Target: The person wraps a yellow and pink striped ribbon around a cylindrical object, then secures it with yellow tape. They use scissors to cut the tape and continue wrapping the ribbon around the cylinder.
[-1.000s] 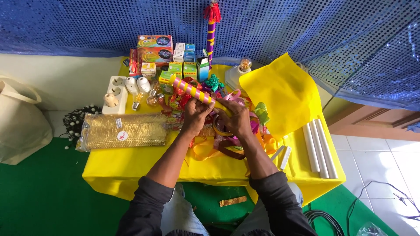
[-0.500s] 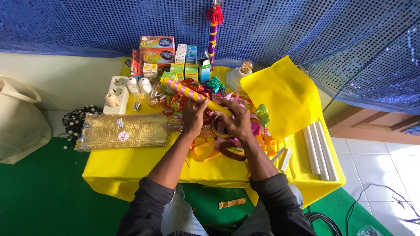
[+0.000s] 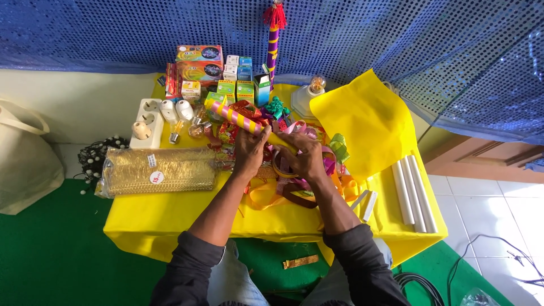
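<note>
- Blue sequin cloth [image 3: 396, 45] hung behind a yellow table [image 3: 170, 215]; green floor [image 3: 51, 255] sat below, with white tile at right.
- Left hand [image 3: 250, 152] was clenched around a striped stick [image 3: 241, 118], pink and yellow, holding it near its lower end.
- Stick ran tilted from upper left to lower right, above the ribbon pile at table centre.
- Right hand [image 3: 306, 156] was closed on the stick's lower end, just beside the left hand; whether it also pinched a ribbon could not be told.
- Ribbons [image 3: 294, 190], orange, pink, purple and green, lay tangled under and around both hands.
- Gold mesh roll [image 3: 158, 170] lay flat left of the hands, apart from them.
- White sockets [image 3: 146, 122] and bulbs [image 3: 178, 122] sat at the table's back left.
- Small boxes [image 3: 218, 73] were stacked at the back centre, behind the stick's upper end.
- Purple pole [image 3: 273, 45] with a red tassel stood upright behind the boxes.
- Yellow bag [image 3: 368, 122] lay right of the hands, near the ribbons.
- White tubes [image 3: 413, 192], three side by side, lay at the table's right edge.
- Lamp [image 3: 313, 93] stood behind the bag.
- Cream tote [image 3: 25, 158] sat on the floor far left.
- Gold scrap [image 3: 300, 262] lay on the floor between the knees.
</note>
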